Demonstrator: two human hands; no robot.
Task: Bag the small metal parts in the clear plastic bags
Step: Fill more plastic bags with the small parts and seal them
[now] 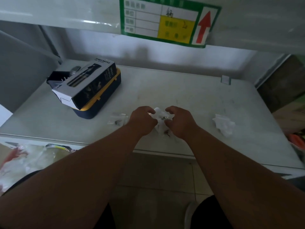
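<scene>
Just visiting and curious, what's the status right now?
Left hand and right hand pinching clear bag. Metal parts beneath. Nothing blocking.

We can read "SPORT BOTTLE" on the black carton [89, 83] up-left of our fingers, plus a "1" on its flap.

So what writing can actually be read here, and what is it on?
"SPORT BOTTLE": top edge of the black carton lying on the yellow-and-blue box.
"1": on the carton's white end flap.
Side print on the carton: too blurred.
Green-bordered sign with a red arrow, on the wall: characters too blurred.
</scene>
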